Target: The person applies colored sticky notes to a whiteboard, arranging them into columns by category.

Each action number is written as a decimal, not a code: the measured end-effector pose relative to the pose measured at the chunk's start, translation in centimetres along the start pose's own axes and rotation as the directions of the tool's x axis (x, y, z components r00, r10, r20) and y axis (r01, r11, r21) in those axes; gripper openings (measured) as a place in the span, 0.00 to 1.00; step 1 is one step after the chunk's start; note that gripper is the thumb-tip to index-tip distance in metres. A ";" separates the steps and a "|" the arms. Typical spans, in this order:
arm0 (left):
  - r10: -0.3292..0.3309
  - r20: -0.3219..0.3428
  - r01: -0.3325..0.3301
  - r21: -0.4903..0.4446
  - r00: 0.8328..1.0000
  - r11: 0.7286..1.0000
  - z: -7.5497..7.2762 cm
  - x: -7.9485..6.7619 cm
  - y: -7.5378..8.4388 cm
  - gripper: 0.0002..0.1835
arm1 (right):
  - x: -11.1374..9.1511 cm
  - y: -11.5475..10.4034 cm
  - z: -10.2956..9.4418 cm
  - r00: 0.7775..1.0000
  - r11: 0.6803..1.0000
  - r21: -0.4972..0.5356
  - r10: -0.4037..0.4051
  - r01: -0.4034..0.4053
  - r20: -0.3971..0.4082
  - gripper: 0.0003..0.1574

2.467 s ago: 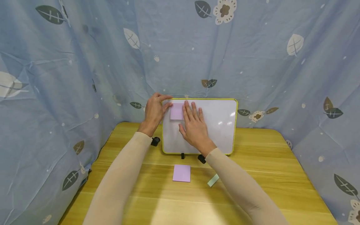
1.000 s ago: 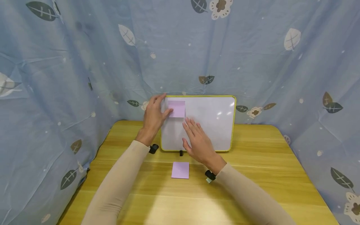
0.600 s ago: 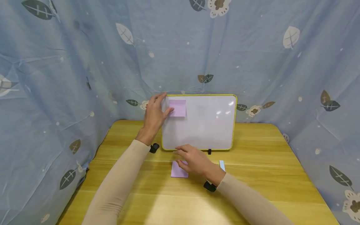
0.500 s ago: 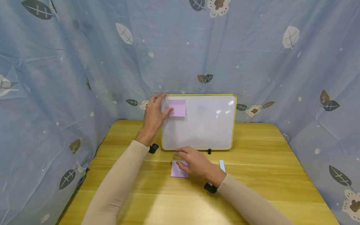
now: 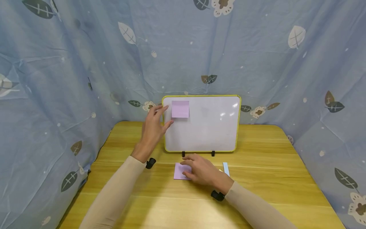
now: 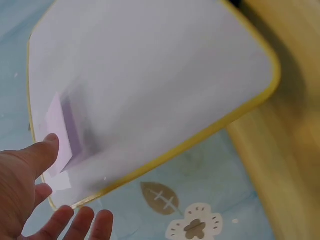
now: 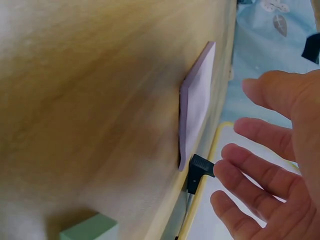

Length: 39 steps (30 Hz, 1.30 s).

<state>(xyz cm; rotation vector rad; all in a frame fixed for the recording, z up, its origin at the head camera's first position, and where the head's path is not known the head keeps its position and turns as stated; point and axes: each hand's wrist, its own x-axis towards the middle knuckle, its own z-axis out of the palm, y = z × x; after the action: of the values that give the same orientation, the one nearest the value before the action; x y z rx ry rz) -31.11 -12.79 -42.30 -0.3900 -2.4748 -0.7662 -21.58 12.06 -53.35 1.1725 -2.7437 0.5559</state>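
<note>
A purple sticky note [image 5: 180, 109] is stuck on the upper left of a yellow-framed whiteboard [image 5: 208, 127]; in the left wrist view the note [image 6: 59, 135] stands out from the board's surface. My left hand [image 5: 152, 128] is at the board's left edge, fingers apart and holding nothing, thumb just below and left of the note. My right hand [image 5: 203, 170] hovers over a pad of purple sticky notes [image 5: 179, 171] on the table, partly covering it. The right wrist view shows that hand [image 7: 270, 160] with loosely bent fingers above the pad [image 7: 197, 105], nothing in its grasp.
Black stand feet [image 5: 213, 153] hold the board up on the wooden table [image 5: 263, 159]. Right of the right hand lies a light blue strip [image 5: 226, 168], and a green block-like piece [image 7: 90, 229] shows in the right wrist view. A patterned blue curtain [image 5: 177, 63] hangs behind.
My right hand has come down from the board to above the pad. The left hand has just let go of the board's corner and drawn back left and down, leaving the note there.
</note>
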 end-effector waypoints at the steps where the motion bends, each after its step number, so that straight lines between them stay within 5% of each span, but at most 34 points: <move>1: 0.010 0.004 -0.010 -0.001 1.000 1.000 0.1 -0.4 -0.1 0.37 | -0.1 0.1 0.1 1.000 1.000 -0.005 -0.005 0.005 -0.002 0.25; 7: 0.079 0.084 -0.077 -0.033 0.993 0.997 0.9 -3.1 -0.7 0.33 | -0.7 0.3 0.4 1.000 1.000 -0.014 -0.011 0.011 0.007 0.24; 11: 0.165 0.168 -0.157 -0.060 0.972 0.986 1.6 -4.6 -1.3 0.29 | -0.8 0.4 0.5 1.000 1.000 -0.015 -0.012 0.013 0.026 0.24; 17: 0.279 0.346 -0.258 -0.106 0.896 0.960 2.7 -6.8 -2.0 0.24 | -0.9 0.4 0.7 0.999 1.000 -0.005 -0.013 0.013 0.045 0.24; 25: 0.239 0.538 -0.202 -0.127 0.809 0.971 3.3 -9.3 -2.5 0.20 | -0.9 0.5 1.0 0.998 1.000 0.000 0.015 -0.016 0.059 0.24; 35: 0.272 0.645 -0.238 -0.143 0.714 0.961 3.5 -11.1 -3.3 0.17 | -0.6 0.3 1.1 0.999 1.000 0.006 0.000 0.000 0.032 0.21; 39: 0.290 0.657 -0.268 -0.138 0.696 0.954 3.6 -11.7 -3.6 0.18 | -0.6 0.2 1.1 0.999 1.000 0.009 0.002 -0.002 0.033 0.20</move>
<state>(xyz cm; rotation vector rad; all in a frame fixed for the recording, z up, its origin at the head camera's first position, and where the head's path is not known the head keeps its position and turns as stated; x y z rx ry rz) -24.34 -14.87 -52.88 -1.2211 -2.9427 -0.5963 -21.29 12.19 -54.57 1.1919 -2.7727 0.5541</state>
